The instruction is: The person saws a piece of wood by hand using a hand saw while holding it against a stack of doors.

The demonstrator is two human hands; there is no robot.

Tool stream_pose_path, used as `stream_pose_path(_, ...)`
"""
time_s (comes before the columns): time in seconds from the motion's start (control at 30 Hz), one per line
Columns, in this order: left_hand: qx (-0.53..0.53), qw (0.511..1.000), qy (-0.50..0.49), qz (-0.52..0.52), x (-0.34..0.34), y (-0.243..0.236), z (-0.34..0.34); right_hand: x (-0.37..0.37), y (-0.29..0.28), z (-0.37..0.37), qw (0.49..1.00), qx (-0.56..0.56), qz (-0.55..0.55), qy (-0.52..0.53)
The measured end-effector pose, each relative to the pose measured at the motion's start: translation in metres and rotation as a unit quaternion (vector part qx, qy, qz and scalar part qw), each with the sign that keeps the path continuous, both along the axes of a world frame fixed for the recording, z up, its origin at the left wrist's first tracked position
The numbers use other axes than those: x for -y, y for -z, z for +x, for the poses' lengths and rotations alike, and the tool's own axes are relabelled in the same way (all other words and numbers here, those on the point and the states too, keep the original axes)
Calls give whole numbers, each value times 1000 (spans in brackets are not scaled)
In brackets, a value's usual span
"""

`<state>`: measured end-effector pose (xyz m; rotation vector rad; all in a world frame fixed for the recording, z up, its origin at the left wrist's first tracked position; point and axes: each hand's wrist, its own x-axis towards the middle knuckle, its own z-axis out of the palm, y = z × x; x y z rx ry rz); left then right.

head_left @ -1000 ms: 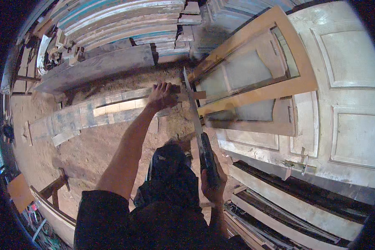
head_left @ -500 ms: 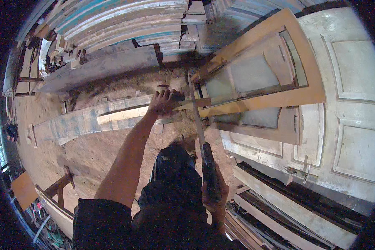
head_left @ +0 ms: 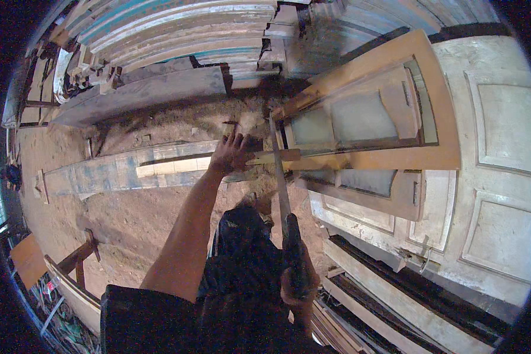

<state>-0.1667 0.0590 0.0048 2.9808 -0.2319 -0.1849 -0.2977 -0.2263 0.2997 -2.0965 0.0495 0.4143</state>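
A pale wooden strip (head_left: 180, 166) lies along a long, worn plank bench (head_left: 106, 173) in front of me. My left hand (head_left: 229, 154) bears down on the strip with its fingers curled over it, close to the saw. In my right hand (head_left: 302, 282), low in the view, is the dark handle of a handsaw; the fingers wrap round it. The long, narrow saw blade (head_left: 282, 186) points away from me and crosses the wood just right of my left hand. Where the teeth meet the wood is too blurred to make out.
Wooden door frames with panels (head_left: 389, 154) lie at the right, beside a white panelled door (head_left: 501, 135). Stacked boards (head_left: 177, 35) fill the far side. Long timbers (head_left: 389, 277) lie at the lower right. A small wooden trestle (head_left: 76, 259) stands at the lower left.
My right hand and the saw handle have come slightly toward me. My left hand stays on the strip. The whole view has shifted a little, with the doors now lower.
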Motion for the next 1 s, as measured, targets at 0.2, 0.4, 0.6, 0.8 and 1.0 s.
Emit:
stream_pose_path(0.2, -15, 1000, -13, 0, -2, 14, -7, 5, -7, -12, 1000, 1, -14, 3)
stream_pose_path(0.4, -20, 999, 23, 19, 3, 12, -3, 16, -22, -16, 1000, 3, -22, 16)
stream_pose_path(0.6, -72, 997, 2, 16, -2, 2, 0, 18, -4, -17, 999, 32, -6, -2)
stream_pose_path(0.8, -18, 1000, -5, 4, 0, 17, -1, 22, 8, -22, 995, 93, -5, -16)
stream_pose_path(1.0, 87, 994, 39, -55, -5, 10, -21, 11, -19, -25, 999, -6, 35, -41)
